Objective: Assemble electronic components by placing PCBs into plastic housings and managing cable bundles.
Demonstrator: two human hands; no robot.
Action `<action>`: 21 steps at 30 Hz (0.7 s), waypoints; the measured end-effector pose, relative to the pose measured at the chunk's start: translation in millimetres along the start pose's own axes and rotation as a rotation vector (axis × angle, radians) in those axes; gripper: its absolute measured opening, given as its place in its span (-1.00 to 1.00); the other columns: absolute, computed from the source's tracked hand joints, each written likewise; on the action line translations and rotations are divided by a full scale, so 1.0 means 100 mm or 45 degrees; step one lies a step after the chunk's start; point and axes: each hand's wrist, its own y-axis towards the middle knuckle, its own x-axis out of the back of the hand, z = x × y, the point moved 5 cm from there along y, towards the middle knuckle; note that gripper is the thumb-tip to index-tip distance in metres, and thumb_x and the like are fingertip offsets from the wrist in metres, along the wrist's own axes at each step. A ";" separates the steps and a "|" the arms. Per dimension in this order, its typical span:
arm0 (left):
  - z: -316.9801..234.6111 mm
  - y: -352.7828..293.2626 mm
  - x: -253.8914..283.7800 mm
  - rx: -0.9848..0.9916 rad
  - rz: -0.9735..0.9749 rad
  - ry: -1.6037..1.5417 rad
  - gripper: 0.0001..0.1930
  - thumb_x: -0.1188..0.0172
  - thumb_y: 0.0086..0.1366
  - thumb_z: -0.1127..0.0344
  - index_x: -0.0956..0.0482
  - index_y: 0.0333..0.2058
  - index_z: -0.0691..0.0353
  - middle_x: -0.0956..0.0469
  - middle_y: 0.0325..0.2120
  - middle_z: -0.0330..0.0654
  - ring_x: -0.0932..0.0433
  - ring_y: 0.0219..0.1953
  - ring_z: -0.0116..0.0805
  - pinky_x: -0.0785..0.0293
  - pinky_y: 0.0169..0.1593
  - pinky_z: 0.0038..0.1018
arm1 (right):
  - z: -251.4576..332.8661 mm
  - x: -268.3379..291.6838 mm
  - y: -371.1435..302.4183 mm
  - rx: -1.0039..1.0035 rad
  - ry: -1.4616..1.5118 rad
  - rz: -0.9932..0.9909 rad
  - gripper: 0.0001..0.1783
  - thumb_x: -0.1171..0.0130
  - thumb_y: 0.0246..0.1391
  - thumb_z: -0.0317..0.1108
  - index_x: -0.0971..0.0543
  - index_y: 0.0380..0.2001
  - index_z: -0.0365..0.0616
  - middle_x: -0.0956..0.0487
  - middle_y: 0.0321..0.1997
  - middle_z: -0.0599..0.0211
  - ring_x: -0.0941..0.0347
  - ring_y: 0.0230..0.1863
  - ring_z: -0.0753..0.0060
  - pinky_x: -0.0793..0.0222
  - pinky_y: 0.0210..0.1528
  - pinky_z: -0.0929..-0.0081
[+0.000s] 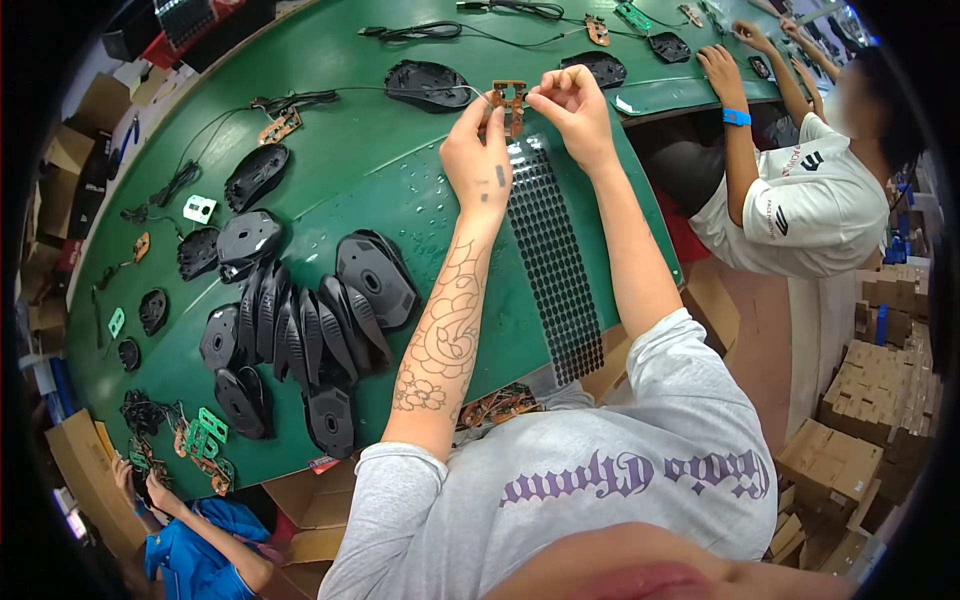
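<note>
A brown circuit board (513, 122) is held upright over the green table by my left hand (478, 165), its thumb and fingers closed on the board's left side. A thin cable runs leftward from there. My right hand (582, 118) is closed in a pinch beside the board's right edge; what lies between those fingertips is too small to tell. Just below both hands, a long strip of black round pads (555, 260) stretches toward me. Beyond my left hand lies an open black mouse shell (428, 84), and another shell (594, 70) sits behind my right hand.
Black mouse covers (300, 325) are stacked on the green table (420, 215) left of my forearm. Shells, cabled boards (280, 125) and green boards (207, 430) lie farther left. One co-worker (800, 200) sits at the right, another (205, 540) at lower left. Cardboard boxes (830, 460) stand at the right.
</note>
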 end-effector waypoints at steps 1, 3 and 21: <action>0.00 -0.01 -0.01 -0.008 0.004 0.018 -0.76 -0.10 0.25 0.47 -0.62 -0.12 0.25 -0.66 -0.43 -0.22 -0.52 -0.53 -0.46 -0.41 -0.43 -0.56 | 0.00 0.01 0.00 -0.003 -0.016 0.004 -0.63 -0.23 -0.02 -0.69 -0.24 -0.39 -0.09 -0.45 -0.23 0.32 -0.49 -0.18 0.48 -0.44 -0.03 0.58; 0.03 -0.02 -0.04 -0.021 0.012 0.054 -0.76 -0.10 0.26 0.46 -0.62 -0.12 0.26 -0.67 -0.42 -0.21 -0.52 -0.53 -0.46 -0.42 -0.43 -0.55 | -0.01 0.05 -0.01 -0.012 -0.047 0.009 -0.63 -0.23 -0.02 -0.68 -0.24 -0.40 -0.09 -0.48 -0.22 0.30 -0.50 -0.19 0.49 -0.44 -0.02 0.59; -0.34 -0.43 -0.14 -0.425 0.065 0.778 -0.86 -0.29 0.11 0.37 -0.64 -0.34 0.25 -0.56 -0.38 -0.20 -0.52 -0.35 -0.30 -0.46 -0.25 -0.42 | -0.04 0.30 -0.05 -0.110 0.379 -0.185 -0.71 -0.22 0.08 -0.57 -0.28 -0.35 -0.08 -0.56 -0.09 0.12 -0.55 -0.20 0.36 -0.52 -0.03 0.46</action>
